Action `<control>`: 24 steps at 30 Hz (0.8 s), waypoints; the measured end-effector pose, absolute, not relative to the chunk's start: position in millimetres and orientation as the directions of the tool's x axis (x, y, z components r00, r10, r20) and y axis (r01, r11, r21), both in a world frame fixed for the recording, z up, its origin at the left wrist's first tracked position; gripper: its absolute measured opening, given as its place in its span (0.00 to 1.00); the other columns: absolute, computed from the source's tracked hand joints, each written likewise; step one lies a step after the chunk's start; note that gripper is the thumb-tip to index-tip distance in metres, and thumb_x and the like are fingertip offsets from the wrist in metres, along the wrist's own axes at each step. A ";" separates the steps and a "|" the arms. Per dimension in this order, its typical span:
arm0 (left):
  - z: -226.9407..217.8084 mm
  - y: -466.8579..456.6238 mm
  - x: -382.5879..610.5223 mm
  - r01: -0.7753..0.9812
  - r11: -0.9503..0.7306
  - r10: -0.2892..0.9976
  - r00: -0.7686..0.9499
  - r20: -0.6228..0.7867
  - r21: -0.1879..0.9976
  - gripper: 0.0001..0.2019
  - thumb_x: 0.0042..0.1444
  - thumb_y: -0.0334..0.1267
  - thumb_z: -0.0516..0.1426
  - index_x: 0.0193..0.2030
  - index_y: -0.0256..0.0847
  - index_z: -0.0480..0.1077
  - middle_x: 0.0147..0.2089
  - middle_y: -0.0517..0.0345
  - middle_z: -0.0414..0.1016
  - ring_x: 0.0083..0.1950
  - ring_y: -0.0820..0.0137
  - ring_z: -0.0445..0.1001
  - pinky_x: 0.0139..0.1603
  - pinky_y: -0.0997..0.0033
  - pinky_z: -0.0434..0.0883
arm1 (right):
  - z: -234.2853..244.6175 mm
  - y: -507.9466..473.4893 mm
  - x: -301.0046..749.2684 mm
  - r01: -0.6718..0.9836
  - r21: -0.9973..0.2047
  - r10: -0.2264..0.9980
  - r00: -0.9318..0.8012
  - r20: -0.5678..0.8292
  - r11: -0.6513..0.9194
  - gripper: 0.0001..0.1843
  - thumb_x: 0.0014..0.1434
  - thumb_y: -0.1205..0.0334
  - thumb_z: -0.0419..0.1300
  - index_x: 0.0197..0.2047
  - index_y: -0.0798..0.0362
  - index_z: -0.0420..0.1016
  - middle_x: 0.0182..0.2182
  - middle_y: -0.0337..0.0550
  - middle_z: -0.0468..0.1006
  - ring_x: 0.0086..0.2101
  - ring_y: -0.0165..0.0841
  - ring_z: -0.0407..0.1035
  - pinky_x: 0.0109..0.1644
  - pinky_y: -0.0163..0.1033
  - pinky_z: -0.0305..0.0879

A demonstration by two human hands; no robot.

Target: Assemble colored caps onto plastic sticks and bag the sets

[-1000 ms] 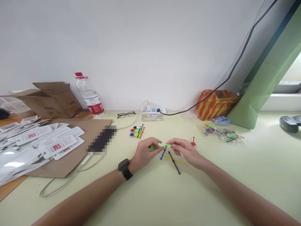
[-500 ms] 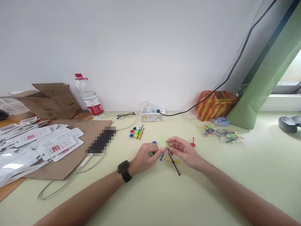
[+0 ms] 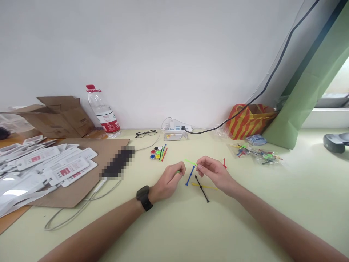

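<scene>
My right hand (image 3: 214, 173) pinches a light-green plastic arrow (image 3: 190, 162), which points left above the table. Curled closed beside it, my left hand (image 3: 170, 181) holds a small green disc (image 3: 178, 172), mostly covered by the fingers. Between the hands a blue arrow (image 3: 190, 175) lies on the table. A black arrow (image 3: 202, 189) crosses a yellow arrow (image 3: 209, 187) just below my right hand. Behind that hand is a red arrow (image 3: 224, 163), partly hidden, with a round red part at its base.
Coloured discs (image 3: 157, 156) and several arrows (image 3: 164, 153) are grouped farther back. At right are clear bags of parts (image 3: 268, 157) and a striped bag (image 3: 240, 122). Glasses (image 3: 146, 134), a power strip (image 3: 174, 128), a bottle (image 3: 107, 118) and cardboard (image 3: 79, 196) are also there.
My hands have moved apart, the right one keeping the light-green arrow. My left hand has drawn its thumb back and closed around the green disc. The blue arrow now shows fully.
</scene>
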State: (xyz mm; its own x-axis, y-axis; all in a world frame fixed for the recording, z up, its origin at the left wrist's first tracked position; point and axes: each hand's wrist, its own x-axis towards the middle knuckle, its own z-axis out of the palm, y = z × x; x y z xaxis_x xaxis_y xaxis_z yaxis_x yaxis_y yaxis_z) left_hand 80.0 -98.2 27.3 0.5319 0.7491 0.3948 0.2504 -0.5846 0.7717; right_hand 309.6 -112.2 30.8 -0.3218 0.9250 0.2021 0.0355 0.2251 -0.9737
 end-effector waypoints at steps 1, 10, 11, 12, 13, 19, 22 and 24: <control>25.1 -96.7 81.2 0.254 -0.568 0.771 0.498 0.397 0.783 0.08 0.66 0.33 0.48 0.36 0.42 0.64 0.30 0.62 0.63 0.30 0.72 0.60 0.32 0.70 0.59 | 31.0 -112.4 309.8 0.054 -0.971 0.926 -0.319 0.203 0.232 0.17 0.65 0.44 0.62 0.42 0.50 0.74 0.32 0.40 0.73 0.33 0.33 0.67 0.40 0.41 0.68; 19.0 -94.1 90.6 0.088 -0.416 0.827 0.450 0.337 0.905 0.16 0.59 0.43 0.66 0.51 0.39 0.76 0.45 0.50 0.79 0.45 0.64 0.77 0.48 0.65 0.77 | 24.2 -113.8 307.8 0.209 -0.888 0.889 -0.310 0.336 0.409 0.11 0.70 0.53 0.58 0.44 0.51 0.76 0.34 0.40 0.74 0.32 0.32 0.66 0.36 0.38 0.64; 20.6 -95.7 91.0 0.064 -0.407 0.821 0.463 0.334 0.911 0.16 0.59 0.42 0.66 0.51 0.38 0.76 0.45 0.50 0.79 0.46 0.64 0.77 0.49 0.64 0.78 | 23.4 -114.8 307.0 0.239 -0.864 0.877 -0.313 0.364 0.444 0.10 0.70 0.55 0.58 0.44 0.51 0.76 0.35 0.41 0.75 0.33 0.33 0.67 0.37 0.38 0.64; 22.1 -97.2 91.2 0.054 -0.407 0.814 0.475 0.335 0.912 0.16 0.60 0.42 0.65 0.52 0.38 0.76 0.45 0.50 0.80 0.46 0.64 0.78 0.50 0.63 0.78 | 22.6 -115.8 306.1 0.267 -0.837 0.863 -0.320 0.390 0.477 0.09 0.70 0.56 0.57 0.44 0.50 0.76 0.36 0.42 0.75 0.33 0.33 0.68 0.37 0.39 0.65; 23.2 -98.4 91.2 0.056 -0.414 0.806 0.487 0.337 0.908 0.16 0.61 0.42 0.65 0.52 0.38 0.76 0.46 0.49 0.80 0.46 0.64 0.78 0.51 0.62 0.78 | 21.9 -116.8 305.3 0.287 -0.812 0.849 -0.328 0.414 0.507 0.08 0.70 0.58 0.57 0.44 0.50 0.76 0.36 0.42 0.75 0.33 0.33 0.68 0.38 0.39 0.65; 21.4 -98.6 89.1 0.147 -0.489 0.780 0.515 0.355 0.860 0.15 0.65 0.41 0.61 0.55 0.40 0.77 0.49 0.48 0.80 0.49 0.62 0.78 0.52 0.62 0.77 | 20.0 -118.5 303.3 0.334 -0.726 0.795 -0.340 0.503 0.602 0.07 0.71 0.63 0.55 0.44 0.50 0.75 0.35 0.42 0.74 0.32 0.33 0.68 0.38 0.40 0.66; 19.2 -97.2 88.1 0.180 -0.523 0.775 0.508 0.377 0.833 0.14 0.65 0.41 0.60 0.55 0.41 0.77 0.48 0.48 0.80 0.49 0.63 0.78 0.51 0.64 0.77 | 19.7 -117.5 304.3 0.371 -0.691 0.783 -0.348 0.516 0.620 0.07 0.71 0.65 0.55 0.44 0.50 0.75 0.34 0.41 0.73 0.31 0.33 0.67 0.37 0.39 0.65; 18.5 -96.8 87.9 0.204 -0.544 0.772 0.501 0.391 0.814 0.14 0.65 0.41 0.60 0.54 0.41 0.77 0.48 0.48 0.80 0.48 0.63 0.78 0.50 0.65 0.77 | 19.1 -116.8 305.2 0.393 -0.670 0.776 -0.361 0.517 0.630 0.07 0.71 0.65 0.55 0.44 0.50 0.75 0.33 0.41 0.73 0.31 0.33 0.67 0.36 0.39 0.64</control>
State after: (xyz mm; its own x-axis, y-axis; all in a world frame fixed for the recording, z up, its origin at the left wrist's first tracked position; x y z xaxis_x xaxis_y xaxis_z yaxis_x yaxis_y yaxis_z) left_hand 87.9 -96.8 18.5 0.5011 0.7722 0.3905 0.2039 -0.5439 0.8140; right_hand 305.2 -116.8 19.1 -0.3614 0.7760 0.5169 0.3931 0.6295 -0.6702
